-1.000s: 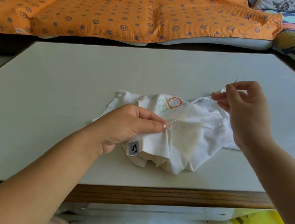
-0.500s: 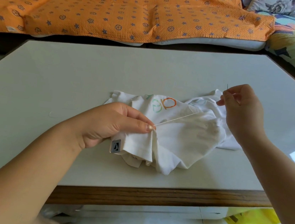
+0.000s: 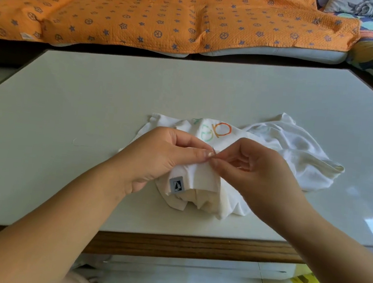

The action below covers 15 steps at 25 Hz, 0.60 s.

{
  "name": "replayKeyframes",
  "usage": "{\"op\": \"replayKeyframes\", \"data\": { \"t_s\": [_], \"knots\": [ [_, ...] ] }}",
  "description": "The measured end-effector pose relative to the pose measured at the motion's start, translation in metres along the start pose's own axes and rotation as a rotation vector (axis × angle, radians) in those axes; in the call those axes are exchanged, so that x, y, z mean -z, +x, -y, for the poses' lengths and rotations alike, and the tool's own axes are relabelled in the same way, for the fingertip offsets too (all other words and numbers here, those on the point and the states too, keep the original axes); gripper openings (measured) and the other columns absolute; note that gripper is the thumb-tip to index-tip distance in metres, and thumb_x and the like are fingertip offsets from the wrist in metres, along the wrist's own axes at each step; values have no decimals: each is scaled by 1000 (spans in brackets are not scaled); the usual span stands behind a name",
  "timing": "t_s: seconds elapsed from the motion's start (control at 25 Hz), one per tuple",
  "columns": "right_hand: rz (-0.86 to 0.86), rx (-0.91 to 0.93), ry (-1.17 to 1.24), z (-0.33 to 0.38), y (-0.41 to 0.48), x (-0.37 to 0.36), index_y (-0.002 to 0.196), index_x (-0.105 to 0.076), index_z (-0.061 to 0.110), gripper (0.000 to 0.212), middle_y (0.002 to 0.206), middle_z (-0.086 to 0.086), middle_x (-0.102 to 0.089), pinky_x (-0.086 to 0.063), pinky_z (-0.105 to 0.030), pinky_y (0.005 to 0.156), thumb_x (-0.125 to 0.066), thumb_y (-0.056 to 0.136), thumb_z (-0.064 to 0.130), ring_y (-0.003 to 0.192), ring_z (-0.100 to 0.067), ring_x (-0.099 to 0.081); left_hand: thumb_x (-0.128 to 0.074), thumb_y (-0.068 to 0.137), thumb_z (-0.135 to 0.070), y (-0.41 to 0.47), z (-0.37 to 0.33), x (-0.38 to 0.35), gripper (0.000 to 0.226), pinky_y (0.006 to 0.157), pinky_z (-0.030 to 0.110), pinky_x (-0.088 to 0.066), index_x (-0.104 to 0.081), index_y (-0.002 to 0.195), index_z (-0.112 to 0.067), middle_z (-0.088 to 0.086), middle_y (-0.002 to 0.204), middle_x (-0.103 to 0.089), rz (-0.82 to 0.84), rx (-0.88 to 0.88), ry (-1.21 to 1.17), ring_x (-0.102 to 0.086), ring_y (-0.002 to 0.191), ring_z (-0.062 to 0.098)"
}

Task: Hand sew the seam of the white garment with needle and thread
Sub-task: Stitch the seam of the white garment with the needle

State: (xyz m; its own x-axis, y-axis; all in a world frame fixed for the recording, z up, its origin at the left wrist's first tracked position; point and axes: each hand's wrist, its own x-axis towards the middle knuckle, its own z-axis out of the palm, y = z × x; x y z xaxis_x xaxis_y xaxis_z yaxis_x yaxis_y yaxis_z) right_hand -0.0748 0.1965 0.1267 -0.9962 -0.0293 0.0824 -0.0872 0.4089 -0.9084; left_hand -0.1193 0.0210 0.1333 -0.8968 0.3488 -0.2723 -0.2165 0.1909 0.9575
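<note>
Cloth first: the white garment [image 3: 296, 155] lies bunched near the front edge of the table [image 3: 141, 84], its printed letters [image 3: 223, 130] facing up and a small grey label [image 3: 176, 184] showing on the near hem. It looks soft, thin and light, limp enough to slump and slide the moment it is let go.

The left hand [image 3: 162, 155] has it under control, thumb and fingers curled in, pinching a raised fold of the fabric right at the working spot. The right hand [image 3: 254, 173] comes in fingertip to fingertip against it, thumb and forefinger closed tight on the needle [image 3: 213, 149], with the other fingers loosely curled. Only a short dark sliver of the needle shows above the pinch. The thread is too fine to make out here.

My read is that a stitch is going into that fold. Fabric like this wants holding close beside the seam and kept taut, or it will pucker. The needle is thin, stiff, slick and sharp, so it is best gripped low on the shaft, clear of the supporting fingertips.

Behind the table, an orange blanket [image 3: 173, 10] is draped over a seat.
</note>
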Motion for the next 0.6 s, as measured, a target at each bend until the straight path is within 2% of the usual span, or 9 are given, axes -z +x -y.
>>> {"op": "replayKeyframes", "data": {
  "t_s": [0.08, 0.2, 0.28, 0.36, 0.44, 0.48, 0.52, 0.6],
  "knots": [
    [-19, -16, 4, -2, 2, 1, 78, -67, 19, 9, 80, 8, -74, -51, -14, 65, -71, 85, 18, 76, -4, -68, -76, 66, -29, -1, -1, 0, 25, 82, 27, -56, -78, 88, -18, 4, 91, -77, 26, 4, 39, -72, 84, 13],
    [-59, -17, 43, -2, 6, 9, 79, -66, 14, 8, 78, 3, -74, -50, -18, 59, -70, 86, 12, 73, -10, -68, -76, 77, -23, -3, -4, 8, 14, 68, 21, -55, -77, 91, -19, -1, 85, -77, 14, 23, 172, -71, 76, 9],
    [-35, -18, 59, -3, 8, 14, 79, -67, 14, 7, 79, 1, -74, -49, -21, 56, -71, 85, 13, 73, -13, -68, -76, 79, -22, -3, -5, 14, 12, 72, 25, -56, -77, 91, -19, -1, 85, -77, -8, 3, 235, -72, 78, 11],
    [19, -31, 65, -4, 9, 18, 78, -68, 16, 7, 80, 0, -75, -53, -28, 64, -73, 83, 16, 78, -22, -69, -76, 78, -26, -4, -6, 16, 13, 78, 31, -56, -76, 90, -20, -2, 86, -77, -9, -26, 274, -72, 82, 14],
    [57, -33, 99, -5, 10, 21, 78, -69, 15, 6, 81, -4, -75, -55, -46, 79, -74, 81, 16, 83, -31, -69, -74, 73, -34, -5, -7, 15, 19, 70, 27, -53, -76, 86, -21, -6, 81, -75, 25, -45, 259, -69, 72, 8],
    [66, -28, 130, -6, 11, 23, 77, -69, 14, 7, 81, -5, -75, -53, -50, 80, -76, 79, 17, 81, -33, -68, -72, 69, -39, -5, -7, 13, 22, 65, 25, -48, -76, 84, -23, -8, 77, -73, 39, -51, 240, -64, 66, 5],
    [75, -20, 170, -6, 12, 25, 76, -69, 12, 10, 79, -6, -75, -54, -46, 76, -77, 76, 18, 76, -29, -68, -70, 67, -43, -5, -7, 12, 24, 61, 24, -44, -76, 82, -25, -9, 74, -70, 48, -56, 226, -59, 62, 3],
    [96, -7, 248, -5, 12, 28, 76, -67, 8, 17, 75, -4, -74, -54, -25, 67, -74, 69, 22, 67, -15, -66, -70, 65, -45, -5, -7, 11, 24, 59, 21, -44, -76, 79, -26, -9, 73, -70, 49, -72, 205, -59, 63, 3]
  ]
}}
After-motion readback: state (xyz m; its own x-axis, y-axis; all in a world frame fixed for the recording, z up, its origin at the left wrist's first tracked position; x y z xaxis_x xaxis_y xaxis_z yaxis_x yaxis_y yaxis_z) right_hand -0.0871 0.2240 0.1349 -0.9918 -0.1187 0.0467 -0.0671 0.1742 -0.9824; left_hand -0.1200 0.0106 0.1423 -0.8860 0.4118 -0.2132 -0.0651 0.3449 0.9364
